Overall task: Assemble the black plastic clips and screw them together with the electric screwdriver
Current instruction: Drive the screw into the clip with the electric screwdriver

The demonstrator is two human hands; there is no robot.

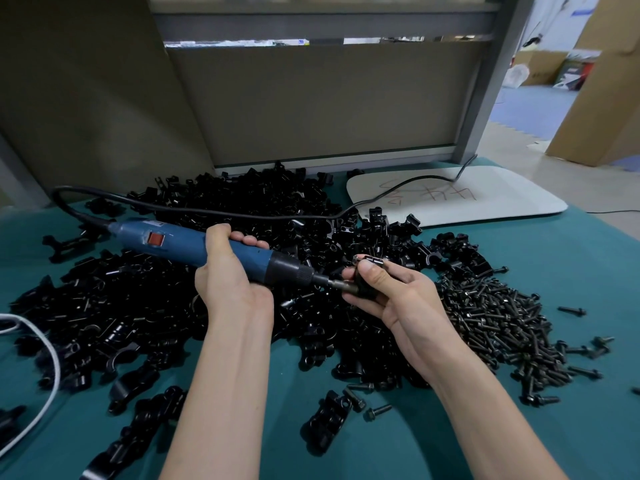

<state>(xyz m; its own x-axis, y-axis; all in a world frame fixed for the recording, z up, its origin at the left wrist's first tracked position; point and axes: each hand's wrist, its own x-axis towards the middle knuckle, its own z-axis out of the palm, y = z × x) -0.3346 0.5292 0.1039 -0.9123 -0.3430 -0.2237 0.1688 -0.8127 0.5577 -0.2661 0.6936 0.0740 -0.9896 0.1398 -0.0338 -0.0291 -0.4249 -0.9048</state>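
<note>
My left hand (227, 271) grips the blue electric screwdriver (180, 244) around its body, the tool lying nearly level and pointing right. Its metal bit (341, 285) meets a black plastic clip (367, 271) that my right hand (391, 292) pinches between thumb and fingers above the table. The thumb covers much of the clip. A big heap of loose black clips (221, 271) spreads across the green table (571, 258) behind and left of my hands. A pile of dark screws (502, 323) lies to the right of my right hand.
The screwdriver's black cable (242, 214) runs over the clip heap and across a white board (485, 199) at the back right. A white cord (41, 358) loops at the left edge. One joined clip (327, 422) and loose screws lie near the front. A grey partition stands behind.
</note>
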